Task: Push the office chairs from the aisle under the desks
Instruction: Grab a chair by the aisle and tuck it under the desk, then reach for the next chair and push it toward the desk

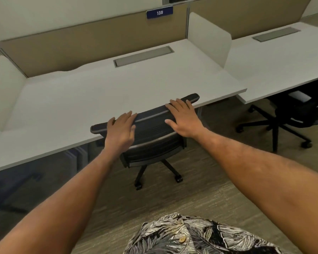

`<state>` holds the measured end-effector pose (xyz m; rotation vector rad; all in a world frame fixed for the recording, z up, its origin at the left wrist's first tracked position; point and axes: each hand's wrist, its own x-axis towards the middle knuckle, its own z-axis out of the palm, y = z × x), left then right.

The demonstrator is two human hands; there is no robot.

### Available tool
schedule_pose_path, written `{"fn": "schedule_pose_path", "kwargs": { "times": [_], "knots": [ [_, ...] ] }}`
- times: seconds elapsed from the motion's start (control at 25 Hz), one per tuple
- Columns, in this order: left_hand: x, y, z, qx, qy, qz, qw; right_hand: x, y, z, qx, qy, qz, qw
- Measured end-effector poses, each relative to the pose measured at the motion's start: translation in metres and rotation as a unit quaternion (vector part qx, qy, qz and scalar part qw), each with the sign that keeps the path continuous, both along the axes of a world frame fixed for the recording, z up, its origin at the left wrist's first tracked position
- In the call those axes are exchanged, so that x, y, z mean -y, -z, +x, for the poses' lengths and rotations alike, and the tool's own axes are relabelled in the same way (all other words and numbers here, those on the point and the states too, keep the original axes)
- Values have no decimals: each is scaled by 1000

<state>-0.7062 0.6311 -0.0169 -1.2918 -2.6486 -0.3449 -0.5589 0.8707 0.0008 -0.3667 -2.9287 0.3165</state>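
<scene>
While both hands lie flat on it, the office chair (154, 132) stands tucked against the front edge of the white surface (99, 92), its seat hidden beneath. It is a dark chair with a wide, curved backrest: a smooth black top rail, a ribbed charcoal panel below that, and a grey-trimmed lower band. Two black legs of its base reach back over the carpet (200, 195), each ending in a castor. The left hand (120, 129) rests on the left part of the top rail with fingers straight and together, gripping nothing. The right hand (184, 118) rests on the right part, fingers spread and extended, thumb out over the ribbed panel. A second black chair (292, 114) sits under the neighbouring surface to the right. On the tan partition behind hangs a blue plate (159, 12) reading 139.
</scene>
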Motion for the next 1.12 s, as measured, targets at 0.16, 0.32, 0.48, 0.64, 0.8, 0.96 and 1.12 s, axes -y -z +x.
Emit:
{"fn": "schedule_pose_path", "kwargs": {
  "times": [0.16,0.32,0.48,0.64,0.8,0.96,1.12],
  "knots": [
    [-30,24,61,-60,-32,-25,997,-2,14,50,4,-5,6,1000],
    [-88,54,124,-41,58,-116,991,-33,43,114,70,60,-39,995],
    [-149,80,164,-27,133,-196,971,-74,79,193,121,157,-80,977],
    [-226,95,202,0,213,-226,950,-123,105,277,150,258,-123,946],
    [-320,116,249,25,279,-246,928,-181,118,343,189,321,-143,917],
    [-420,136,296,54,330,-247,909,-249,120,396,206,356,-162,897],
    [-525,136,348,49,380,-248,890,-323,109,453,216,396,-157,878]
  ]
}}
